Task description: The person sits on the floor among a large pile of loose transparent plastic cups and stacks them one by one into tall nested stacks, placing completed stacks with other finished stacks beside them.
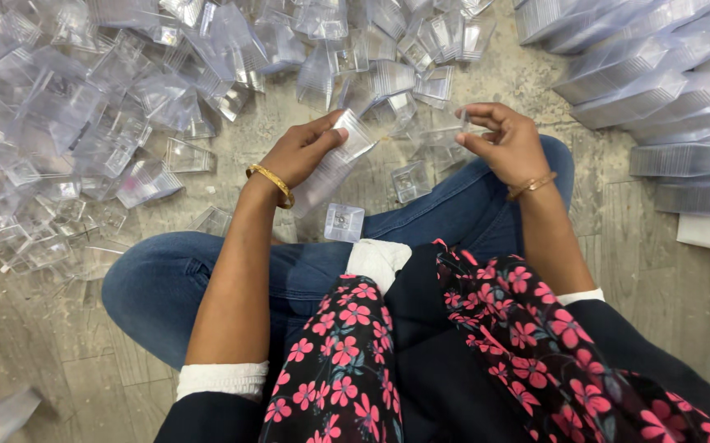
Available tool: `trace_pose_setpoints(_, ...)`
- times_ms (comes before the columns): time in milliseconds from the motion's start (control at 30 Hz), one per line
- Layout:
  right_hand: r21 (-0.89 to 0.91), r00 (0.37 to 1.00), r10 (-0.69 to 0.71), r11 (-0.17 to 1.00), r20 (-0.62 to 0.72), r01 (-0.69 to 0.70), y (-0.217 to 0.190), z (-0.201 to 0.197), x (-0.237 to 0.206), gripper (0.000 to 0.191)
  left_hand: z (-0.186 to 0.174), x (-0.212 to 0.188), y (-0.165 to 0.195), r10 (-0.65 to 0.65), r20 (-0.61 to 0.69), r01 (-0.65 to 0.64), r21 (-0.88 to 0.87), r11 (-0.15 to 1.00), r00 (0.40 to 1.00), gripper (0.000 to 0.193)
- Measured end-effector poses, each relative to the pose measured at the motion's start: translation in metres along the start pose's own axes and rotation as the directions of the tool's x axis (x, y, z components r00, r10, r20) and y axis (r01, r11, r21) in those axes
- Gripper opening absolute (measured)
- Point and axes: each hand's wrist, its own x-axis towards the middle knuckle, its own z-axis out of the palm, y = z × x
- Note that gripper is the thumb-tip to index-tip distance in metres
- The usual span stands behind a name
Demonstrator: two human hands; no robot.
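A nested stack of clear square plastic cups (334, 164) lies tilted above the lap.

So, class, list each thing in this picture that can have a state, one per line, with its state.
Left hand: gripping a stack of nested clear cups.
Right hand: fingers pinched on a small clear piece, hard to make out.
Loose cups: scattered on the floor.
Stacked cups: lying in rows.

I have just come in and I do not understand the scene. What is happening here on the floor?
A person sits cross-legged on the floor, working with small clear plastic cups. The left hand holds a nested stack of cups tilted over the lap. The right hand pinches one small clear piece between its fingertips. A big loose pile of cups lies in front, finished stacked rows lie at the right, and a single cup rests on the jeans.
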Motion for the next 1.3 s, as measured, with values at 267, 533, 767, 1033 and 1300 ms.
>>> trace_pose_setpoints(267, 0.743, 0.980, 0.173, 0.643, 0.100, -0.189, -0.037, 0.063, 0.000, 0.064, 0.007, -0.005, 0.007, 0.026, 0.144, -0.035, 0.057, 0.998, 0.989, 0.057)
trace_pose_setpoints(533, 0.206, 0.964, -0.064, 0.978, 0.258, 0.010, -0.039, 0.115, -0.008, 0.060, 0.003, -0.014, 0.019, 0.248, 0.101, -0.256, 0.070, 0.964, 0.963, 0.056)
trace_pose_setpoints(767, 0.174, 0.902, -0.079, 0.985, 0.424, 0.004, -0.046, 0.108, -0.013, 0.079, 0.007, -0.014, 0.017, 0.276, 0.121, -0.286, 0.074, 0.955, 0.954, 0.048)
trace_pose_setpoints(1033, -0.120, 0.987, -0.003, 0.993, -0.161, -0.016, -0.053, 0.109, 0.053, 0.050, 0.002, -0.005, 0.003, 0.093, -0.252, -0.077, 0.070, 0.995, 0.963, 0.040)
trace_pose_setpoints(1300, -0.590, 0.918, -0.270, 0.806, -0.290, 0.051, -0.014, 0.121, 0.117, 0.045, -0.011, 0.004, -0.015, 0.229, -0.353, -0.273, -0.078, 0.959, 0.907, 0.038)
